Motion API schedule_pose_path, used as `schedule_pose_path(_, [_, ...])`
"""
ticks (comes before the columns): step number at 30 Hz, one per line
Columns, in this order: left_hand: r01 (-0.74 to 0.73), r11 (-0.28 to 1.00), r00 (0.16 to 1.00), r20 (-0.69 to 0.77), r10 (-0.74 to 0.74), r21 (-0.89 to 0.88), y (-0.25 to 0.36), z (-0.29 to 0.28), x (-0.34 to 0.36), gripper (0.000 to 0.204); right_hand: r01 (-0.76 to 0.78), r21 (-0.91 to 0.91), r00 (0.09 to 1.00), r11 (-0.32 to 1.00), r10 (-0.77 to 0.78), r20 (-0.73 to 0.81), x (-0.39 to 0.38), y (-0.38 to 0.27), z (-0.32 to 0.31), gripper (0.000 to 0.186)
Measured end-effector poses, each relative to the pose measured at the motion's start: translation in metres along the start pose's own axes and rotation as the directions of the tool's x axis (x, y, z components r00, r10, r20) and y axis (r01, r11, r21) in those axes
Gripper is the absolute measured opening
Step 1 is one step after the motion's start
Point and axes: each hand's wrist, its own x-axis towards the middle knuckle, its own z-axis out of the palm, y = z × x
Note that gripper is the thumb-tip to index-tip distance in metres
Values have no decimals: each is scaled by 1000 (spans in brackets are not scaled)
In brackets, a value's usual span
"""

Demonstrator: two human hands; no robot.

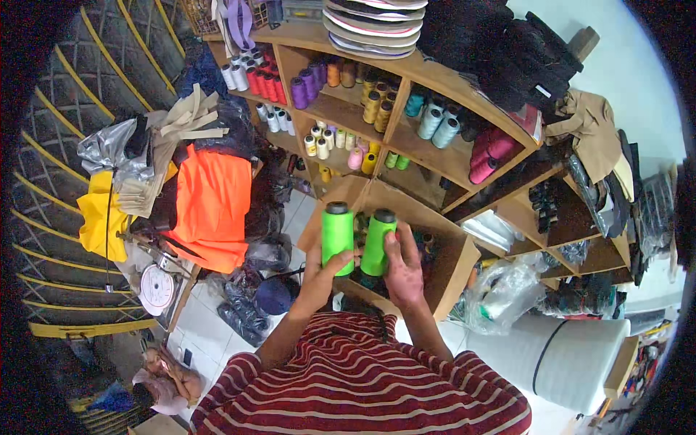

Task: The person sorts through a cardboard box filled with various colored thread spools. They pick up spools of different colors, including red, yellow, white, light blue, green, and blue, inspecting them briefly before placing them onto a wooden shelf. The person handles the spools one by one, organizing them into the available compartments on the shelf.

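Observation:
Side by side at the centre of the head view are two upright neon-green thread cones with dark tops. My left hand (325, 275) is closed on the left cone (337, 232), its thumb across the lower part. My right hand (404, 272) grips the right cone (378, 243), thumb and fingers along its side. Both cones are held over an open cardboard box (451, 279) with raised flaps, whose contents are mostly hidden behind the hands and cones. Just beyond the box stands a wooden cubby shelf (406, 69) with several groups of coloured thread cones, including a few smaller green ones.
Orange fabric (210, 210) and other material lie on a work table at left, with black bags (243, 315) on the tiled floor (199, 326). A person (163, 380) is low at bottom left. A white foam roll (565, 362) and clear plastic (500, 293) are at right.

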Motion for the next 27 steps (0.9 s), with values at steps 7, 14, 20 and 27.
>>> schedule_pose_path(7, [125,882,990,-5,-143,-455,-4,-10,5,43,-177,191,946,965,113,305,-7,-23,3,76])
schedule_pose_path(14, [92,861,992,119,-37,-500,15,-7,14,46,-136,150,972,979,102,211,3,-19,-4,62])
schedule_pose_path(20, [118,866,993,56,-103,-487,-3,-15,20,50,-102,198,989,975,78,128,4,-10,4,45])
schedule_pose_path(27, [33,881,996,88,10,-473,7,-7,22,42,-46,66,997,997,42,67,8,-6,9,36])
